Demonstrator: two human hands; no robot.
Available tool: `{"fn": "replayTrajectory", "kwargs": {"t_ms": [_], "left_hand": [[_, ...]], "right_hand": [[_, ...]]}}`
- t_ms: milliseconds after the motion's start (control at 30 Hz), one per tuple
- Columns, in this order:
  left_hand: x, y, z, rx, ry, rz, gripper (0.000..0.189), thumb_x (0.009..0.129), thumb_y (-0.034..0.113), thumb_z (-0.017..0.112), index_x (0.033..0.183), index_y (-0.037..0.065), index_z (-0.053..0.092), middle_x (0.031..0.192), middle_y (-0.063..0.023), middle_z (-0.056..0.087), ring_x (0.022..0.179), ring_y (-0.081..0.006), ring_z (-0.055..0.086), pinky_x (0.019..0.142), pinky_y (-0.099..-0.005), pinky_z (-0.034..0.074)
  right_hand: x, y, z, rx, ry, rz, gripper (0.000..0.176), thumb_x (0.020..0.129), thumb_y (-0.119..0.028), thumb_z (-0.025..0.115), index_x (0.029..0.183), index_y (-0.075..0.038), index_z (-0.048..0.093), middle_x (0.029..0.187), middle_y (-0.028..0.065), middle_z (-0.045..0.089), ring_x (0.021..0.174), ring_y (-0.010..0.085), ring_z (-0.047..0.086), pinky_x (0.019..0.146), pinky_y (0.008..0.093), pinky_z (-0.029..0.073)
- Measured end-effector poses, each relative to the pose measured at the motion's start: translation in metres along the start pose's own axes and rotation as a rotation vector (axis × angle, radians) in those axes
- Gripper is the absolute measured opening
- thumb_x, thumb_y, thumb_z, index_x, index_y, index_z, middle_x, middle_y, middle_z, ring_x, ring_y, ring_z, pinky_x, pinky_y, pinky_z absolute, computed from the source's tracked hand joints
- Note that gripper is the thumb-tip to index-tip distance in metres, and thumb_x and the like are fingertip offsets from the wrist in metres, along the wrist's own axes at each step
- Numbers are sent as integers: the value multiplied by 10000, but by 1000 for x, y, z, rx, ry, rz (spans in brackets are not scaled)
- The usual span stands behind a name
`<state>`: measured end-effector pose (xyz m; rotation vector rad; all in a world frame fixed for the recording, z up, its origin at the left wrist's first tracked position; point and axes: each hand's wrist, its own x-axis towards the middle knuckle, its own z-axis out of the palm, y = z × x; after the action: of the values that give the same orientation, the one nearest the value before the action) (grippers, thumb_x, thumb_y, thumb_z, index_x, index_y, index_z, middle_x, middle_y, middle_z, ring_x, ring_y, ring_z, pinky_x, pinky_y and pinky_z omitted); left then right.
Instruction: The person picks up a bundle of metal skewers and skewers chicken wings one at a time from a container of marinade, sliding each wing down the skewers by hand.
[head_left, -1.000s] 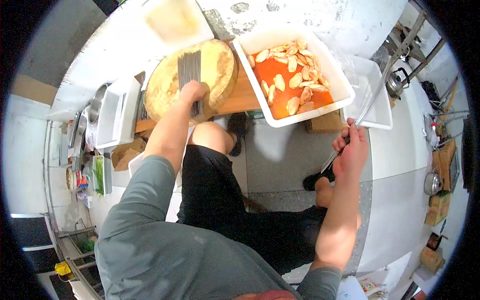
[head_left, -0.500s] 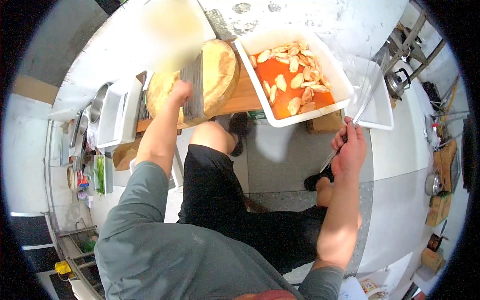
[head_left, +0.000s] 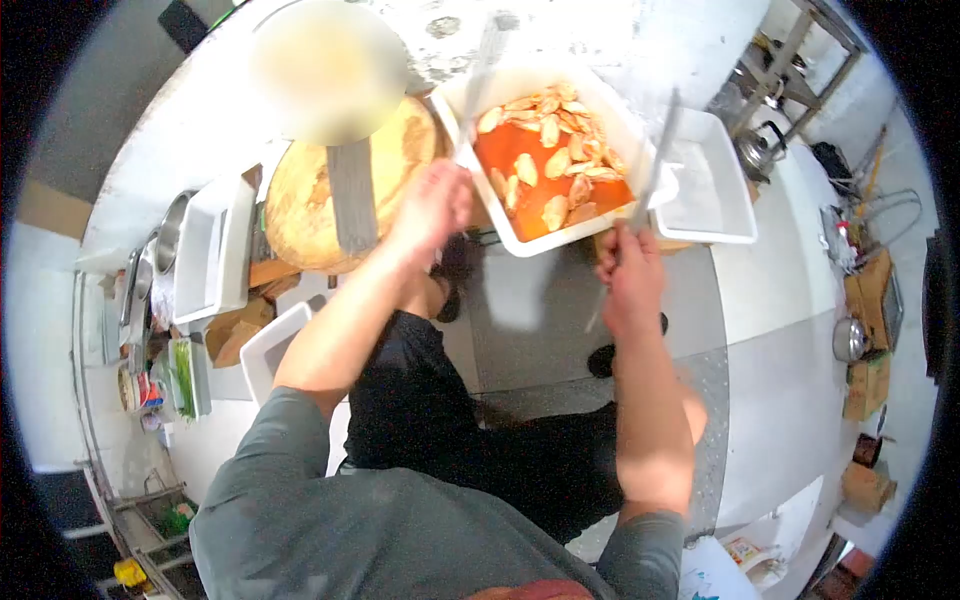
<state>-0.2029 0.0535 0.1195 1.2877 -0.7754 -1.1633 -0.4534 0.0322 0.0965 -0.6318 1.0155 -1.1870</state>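
My left hand (head_left: 435,205) is closed around a blurred bundle of thin metal skewers (head_left: 485,75) pointing up over the near-left corner of the large white tub (head_left: 520,247). My right hand (head_left: 632,270) grips another thin metal bundle (head_left: 660,150), which stands upright past the tub's right side. Inside the tub, pale meat pieces (head_left: 557,160) lie in orange-red liquid (head_left: 545,190). A flat grey strip of what look like skewers (head_left: 352,195) rests on the round wooden block (head_left: 300,205), left of my left hand.
A blurred pale round area (head_left: 330,70) hides the block's far part. A white tray (head_left: 705,185) is right of the tub, beside a metal kettle (head_left: 757,150). Another white tray (head_left: 215,250) and metal bowls (head_left: 172,225) stand at left. A cardboard box (head_left: 865,390) is far right.
My left hand has moved right from the skewers on the block to the tub's edge, now with a bundle in it. My right hand's bundle has swung more upright. The view has shifted slightly.
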Motion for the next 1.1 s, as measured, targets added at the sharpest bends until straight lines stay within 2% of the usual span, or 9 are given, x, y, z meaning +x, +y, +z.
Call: {"fn": "replayTrajectory", "kwargs": {"t_ms": [167,233,267,367,400,600,833,867,1100], "left_hand": [[-34,-52,92,204,-312,-97,216,1016,247,453,965,64,555,661,29,473,545,-77,429,474,-229,342],[-33,-72,107,368,-394,54,233,1020,243,448,981,40,555,665,30,481,550,-84,422,484,-238,344],[-29,-90,111,308,-386,192,235,1015,228,449,991,16,548,664,5,509,557,-107,450,500,-261,374],[-36,-79,117,455,-375,85,206,989,176,466,942,-3,555,707,-88,552,669,-163,505,632,-320,447],[-36,-77,119,504,-383,88,204,988,184,461,981,-3,541,758,-168,591,703,-254,579,662,-370,465],[-29,-89,116,592,-385,309,183,969,178,460,1028,14,519,917,-273,614,885,-463,584,726,-478,467],[-32,-67,103,478,-453,250,301,935,138,498,1198,2,554,1089,-242,631,1053,-372,611,896,-427,473],[-30,-78,101,470,-410,377,318,923,147,538,1206,4,561,1072,-212,630,1002,-337,624,861,-395,490],[-29,-79,91,291,-455,234,298,906,199,621,1124,-4,630,980,-137,626,886,-195,611,781,-308,499]], "right_hand": [[0,6,11,-40,66,-17,107,983,-191,513,943,-99,550,727,-36,509,564,42,415,478,197,334],[4,10,9,71,69,-54,109,986,-183,501,927,-102,543,693,-44,488,551,42,409,482,200,328],[4,9,8,87,82,-65,114,987,-187,497,929,-100,544,666,-49,470,537,43,402,475,211,321],[9,12,6,13,164,-120,118,979,-194,518,920,-95,544,639,-53,450,521,47,388,473,224,323],[12,13,3,-104,196,-119,216,956,-207,568,998,3,591,897,55,633,786,129,568,703,282,469],[27,21,4,-185,169,-185,229,940,-202,591,987,21,578,903,78,639,798,145,566,718,308,471],[27,15,23,-93,235,-210,108,966,-165,521,922,-67,517,801,-3,526,724,91,496,626,249,419],[27,13,25,-78,224,-239,112,974,-165,503,910,-73,505,773,-12,497,698,83,471,605,246,397],[22,-4,35,39,241,-364,133,1012,-181,455,925,-84,478,716,-44,461,597,56,413,526,230,353]]}}
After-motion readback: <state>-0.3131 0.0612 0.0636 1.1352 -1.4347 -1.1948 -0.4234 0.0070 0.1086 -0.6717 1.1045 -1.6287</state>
